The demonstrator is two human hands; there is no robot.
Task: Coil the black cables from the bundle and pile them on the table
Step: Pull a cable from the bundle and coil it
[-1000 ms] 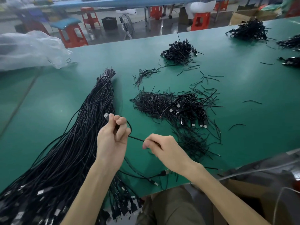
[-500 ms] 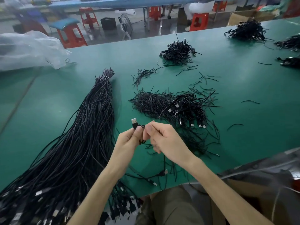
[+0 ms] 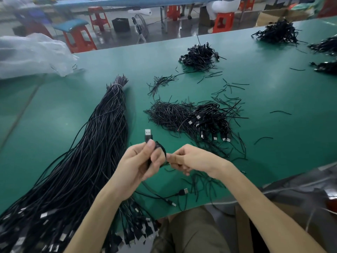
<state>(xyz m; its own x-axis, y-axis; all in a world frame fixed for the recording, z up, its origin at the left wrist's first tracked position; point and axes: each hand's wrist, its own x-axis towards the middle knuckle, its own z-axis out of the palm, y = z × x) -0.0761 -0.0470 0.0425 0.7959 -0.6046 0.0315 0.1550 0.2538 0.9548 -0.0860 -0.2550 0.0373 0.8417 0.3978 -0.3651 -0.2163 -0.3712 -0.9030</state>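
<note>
Green table (image 3: 273,99): carries everything listed here; its near edge runs across the person's lap.
Cable (image 3: 160,147): black, held above the table between both hands, just right of the bundle. Part of it is wound into a small coil, and its plug (image 3: 148,134) stands upright above the left thumb.
Left hand (image 3: 138,165): thumb and fingers closed round the coil, pinching it just below the plug.
Right hand (image 3: 193,159): fingertips pinched narrow on the cable just beside the coil, close against the left hand's fingers.
Bundle (image 3: 94,152): long black cables lying on the left, tied near the far tip and fanning wide toward the near edge, where their plugs hang over. The left forearm crosses above its near part.
Pile (image 3: 209,121): coiled cables with metal plugs showing, on the table beyond the right hand.
Ties (image 3: 167,114): a heap of short black strips touching the pile's left side, with more scattered around it.
Way to the pile: scattered ties lie between the right hand and the pile.
Near edge: a loose cable (image 3: 183,192) lies flat below the hands.
Far side: a second pile (image 3: 199,56) mid-table and a third pile (image 3: 277,32) toward the far right corner. Others are cut off by the right border.
Plastic bag (image 3: 34,53): clear, crumpled at the far left.
Plastic sheet (image 3: 291,189): clear film at lower right, off the table.
Floor beyond: red stools (image 3: 78,35), a fan (image 3: 140,28), a cardboard box (image 3: 269,15).
</note>
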